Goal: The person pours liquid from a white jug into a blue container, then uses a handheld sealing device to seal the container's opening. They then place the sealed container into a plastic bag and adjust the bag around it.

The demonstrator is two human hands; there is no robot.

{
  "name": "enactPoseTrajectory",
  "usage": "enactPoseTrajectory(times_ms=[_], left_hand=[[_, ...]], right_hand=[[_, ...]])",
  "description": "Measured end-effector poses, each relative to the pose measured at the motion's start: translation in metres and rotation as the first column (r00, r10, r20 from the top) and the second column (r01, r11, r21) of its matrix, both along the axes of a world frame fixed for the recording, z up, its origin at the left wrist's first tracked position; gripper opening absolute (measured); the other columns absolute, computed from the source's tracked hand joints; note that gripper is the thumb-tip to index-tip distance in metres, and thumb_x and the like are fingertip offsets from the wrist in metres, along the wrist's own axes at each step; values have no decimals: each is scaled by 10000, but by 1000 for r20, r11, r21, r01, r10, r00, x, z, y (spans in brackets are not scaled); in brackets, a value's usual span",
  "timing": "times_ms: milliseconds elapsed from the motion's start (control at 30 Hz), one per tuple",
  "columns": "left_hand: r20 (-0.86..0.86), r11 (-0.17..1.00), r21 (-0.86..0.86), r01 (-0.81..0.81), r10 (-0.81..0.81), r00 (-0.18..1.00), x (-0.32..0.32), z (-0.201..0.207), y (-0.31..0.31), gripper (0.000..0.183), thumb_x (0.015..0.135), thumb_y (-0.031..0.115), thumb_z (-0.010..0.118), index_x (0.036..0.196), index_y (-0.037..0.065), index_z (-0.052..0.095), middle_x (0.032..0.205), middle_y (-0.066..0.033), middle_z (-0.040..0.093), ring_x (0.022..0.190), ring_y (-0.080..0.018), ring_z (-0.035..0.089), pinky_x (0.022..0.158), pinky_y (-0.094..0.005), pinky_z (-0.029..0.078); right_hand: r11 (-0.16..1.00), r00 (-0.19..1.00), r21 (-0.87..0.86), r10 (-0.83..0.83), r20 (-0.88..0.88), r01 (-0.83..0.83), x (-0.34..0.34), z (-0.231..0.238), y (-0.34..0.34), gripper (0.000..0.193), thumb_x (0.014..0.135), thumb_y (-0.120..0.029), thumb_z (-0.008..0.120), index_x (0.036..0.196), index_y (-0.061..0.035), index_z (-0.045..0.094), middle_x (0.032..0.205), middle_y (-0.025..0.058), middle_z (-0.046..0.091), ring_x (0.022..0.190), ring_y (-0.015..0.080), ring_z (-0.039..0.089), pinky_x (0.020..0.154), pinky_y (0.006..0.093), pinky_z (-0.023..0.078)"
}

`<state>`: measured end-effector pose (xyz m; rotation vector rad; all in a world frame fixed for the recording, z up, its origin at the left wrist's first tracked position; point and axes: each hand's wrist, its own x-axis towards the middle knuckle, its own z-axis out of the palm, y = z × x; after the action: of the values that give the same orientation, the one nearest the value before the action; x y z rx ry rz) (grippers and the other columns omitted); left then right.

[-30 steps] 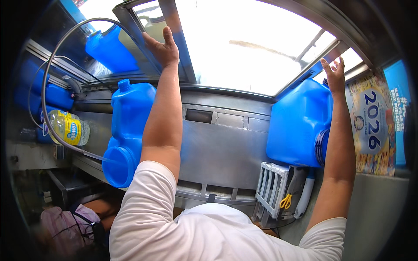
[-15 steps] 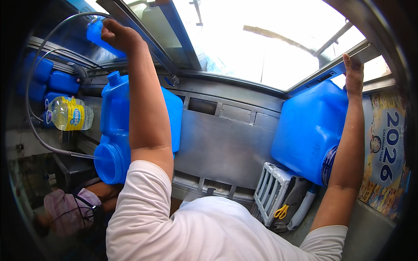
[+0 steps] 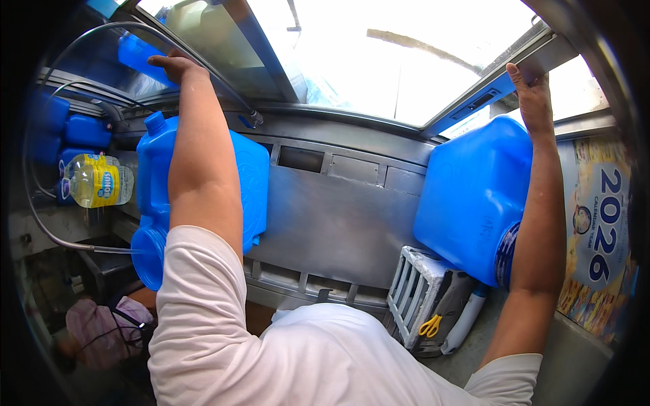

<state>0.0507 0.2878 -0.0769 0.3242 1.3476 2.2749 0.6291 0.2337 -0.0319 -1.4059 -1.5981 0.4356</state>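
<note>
My right hand (image 3: 533, 100) is raised to the metal-and-blue frame of a sliding window (image 3: 474, 105), thumb up along it and fingers gripping its edge. High on the left, my left hand (image 3: 180, 65) reaches to a window frame bar (image 3: 220, 84), its thumb stretched out sideways. Its other fingers are mostly hidden, so their hold is unclear. Below the left arm stands a blue water jug (image 3: 252, 183) with a clear hose (image 3: 112, 250) running into its wide round mouth (image 3: 147, 254). Another blue jug (image 3: 467, 196) stands beside my right forearm.
A clear bottle with a yellow label (image 3: 101, 181) and smaller blue containers (image 3: 88, 130) sit at the left. A steel counter (image 3: 325, 223) lies between the jugs. Yellow-handled scissors (image 3: 429, 326) hang by a white rack (image 3: 408, 291). A calendar (image 3: 599, 223) covers the right wall.
The right window frame has slid left with my right hand, and a brighter gap shows beside it. My left hand has turned, thumb now outstretched. The whole view has shifted slightly.
</note>
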Motion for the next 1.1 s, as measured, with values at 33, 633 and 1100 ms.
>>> enactPoseTrajectory(times_ms=[33, 633, 1100], left_hand=[[0, 991, -119, -58, 59, 998, -5, 1, 3, 886, 915, 726, 358, 1323, -48, 499, 1328, -214, 555, 1149, -353, 595, 992, -430, 479], [-111, 988, -151, -28, 11, 994, -64, 12, 41, 876, 888, 790, 266, 1162, 8, 551, 1084, -147, 614, 907, -292, 634, 819, -438, 521], [-139, 986, -156, -58, 36, 990, -93, 12, 60, 793, 936, 704, 235, 1187, 17, 542, 1125, -134, 616, 936, -298, 633, 865, -447, 508]], right_hand=[[1000, 998, -5, -3, 59, 3, -5, 1, 1, 687, 884, -435, 711, 1352, -19, 427, 1200, 118, 584, 1077, 225, 554, 964, 326, 431], [976, 989, -168, 126, -70, -137, -4, -2, 6, 544, 891, -489, 678, 1213, -61, 582, 1082, 53, 621, 991, 167, 550, 892, 320, 440], [954, 993, -285, 60, -105, -88, -16, 0, 4, 578, 905, -481, 658, 1297, -83, 510, 1208, 92, 583, 1174, 210, 538, 1037, 369, 430]])
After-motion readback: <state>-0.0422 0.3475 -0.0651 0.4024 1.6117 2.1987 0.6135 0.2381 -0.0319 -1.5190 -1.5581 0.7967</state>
